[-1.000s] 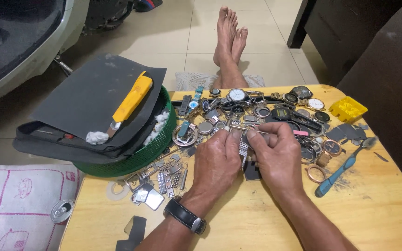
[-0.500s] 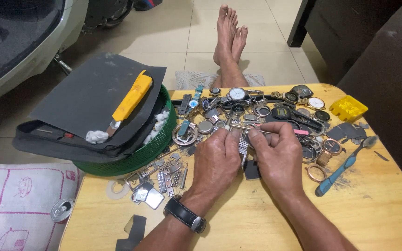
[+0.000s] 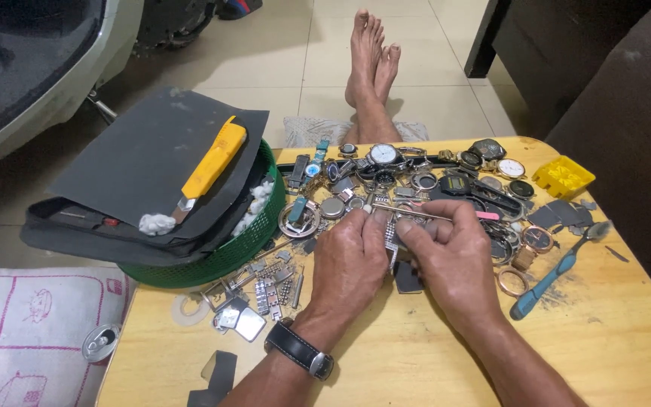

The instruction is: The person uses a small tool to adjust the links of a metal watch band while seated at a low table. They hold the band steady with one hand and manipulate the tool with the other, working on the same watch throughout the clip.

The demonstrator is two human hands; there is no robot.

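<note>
Wooden table [image 3: 416,362] bearing scattered watch parts: left hand [image 3: 349,260] is pinching a metal watch band [image 3: 391,232]; right hand [image 3: 452,256] is gripping a thin tool [image 3: 416,214] (tip at band).

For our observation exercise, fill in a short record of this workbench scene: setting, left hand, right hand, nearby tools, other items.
Setting: a low wooden table on a tiled floor, strewn with watch parts.
Left hand: pinches a metal watch band; a black wristwatch is on this wrist.
Right hand: holds a thin tool with a pink end against the band.
Nearby tools: blue toothbrush, yellow cutter on dark sheets.
Other items: green basket, yellow tray, loose watches.
</note>
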